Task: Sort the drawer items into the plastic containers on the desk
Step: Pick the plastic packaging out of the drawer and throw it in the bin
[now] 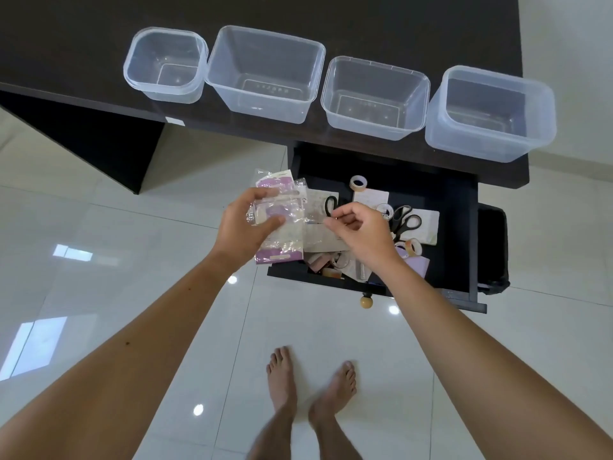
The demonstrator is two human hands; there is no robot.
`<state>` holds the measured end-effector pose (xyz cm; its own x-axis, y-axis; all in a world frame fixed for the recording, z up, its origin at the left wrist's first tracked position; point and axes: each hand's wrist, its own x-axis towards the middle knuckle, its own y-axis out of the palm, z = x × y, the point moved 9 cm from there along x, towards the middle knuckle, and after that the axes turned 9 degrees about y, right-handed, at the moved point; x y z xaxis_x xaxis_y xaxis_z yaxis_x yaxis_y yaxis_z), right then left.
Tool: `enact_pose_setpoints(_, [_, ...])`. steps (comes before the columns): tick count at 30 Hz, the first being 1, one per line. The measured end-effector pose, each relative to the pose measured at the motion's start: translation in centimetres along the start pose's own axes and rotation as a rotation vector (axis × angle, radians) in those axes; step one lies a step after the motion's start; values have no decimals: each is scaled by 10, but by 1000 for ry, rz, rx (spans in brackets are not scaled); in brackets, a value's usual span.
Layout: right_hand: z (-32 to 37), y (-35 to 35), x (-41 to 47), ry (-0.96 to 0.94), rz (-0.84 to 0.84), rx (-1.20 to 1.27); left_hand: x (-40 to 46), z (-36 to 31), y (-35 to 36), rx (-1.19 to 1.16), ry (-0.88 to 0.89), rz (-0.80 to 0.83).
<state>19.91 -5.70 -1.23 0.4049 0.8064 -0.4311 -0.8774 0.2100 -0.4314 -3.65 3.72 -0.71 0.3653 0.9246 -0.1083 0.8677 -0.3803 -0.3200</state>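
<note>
An open black drawer (459, 227) below the desk holds tape rolls (358, 183), black-handled scissors (405, 220), cards and papers. My left hand (243, 227) grips a stack of clear plastic packets with purple cards (285, 234), held over the drawer's left edge. Just right of the packets, my right hand (360, 229) hovers above the drawer with fingertips pinched together; I cannot tell whether it holds anything. Several empty clear plastic containers stand in a row on the dark desk: a small square one (165, 64), a large one (265, 73), a medium one (374, 97) and another (491, 112).
The dark desk top (99, 34) ends at a front edge just above the drawer. A wooden knob (366, 301) sticks out of the drawer front. A black bin (492, 247) stands right of the drawer. My bare feet (311, 386) are on glossy white floor tiles.
</note>
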Motion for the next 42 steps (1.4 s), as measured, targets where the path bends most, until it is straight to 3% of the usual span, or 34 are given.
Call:
enact_pose_setpoints(3, [-19, -13, 10, 8, -83, -197, 0, 7, -12, -6, -29, -25])
enact_pose_setpoints(9, [-41, -2, 16, 90, -12, -452, -1, -9, -11, -54, 57, 29])
enact_pose_setpoints(12, [-37, -11, 13, 81, -64, -418, 0, -18, -2, -85, 71, 64])
enact_pose_setpoints(19, [-29, -45, 7, 101, -50, -131, 8, -28, 19, 163, 98, 138])
enact_pose_setpoints(24, [-10, -77, 2, 29, -78, 54, 12, -33, 41, 207, 104, 172])
enact_pose_setpoints(30, [14, -92, 1, -78, -109, 78, 20, -45, 54, 234, 181, 140])
enact_pose_setpoints(36, [16, -104, 4, -87, -233, 147, 23, -45, 55, 304, 148, 96])
enact_pose_setpoints(42, [15, -65, 7, -93, -53, 35, 18, -55, 70, 136, 87, 180])
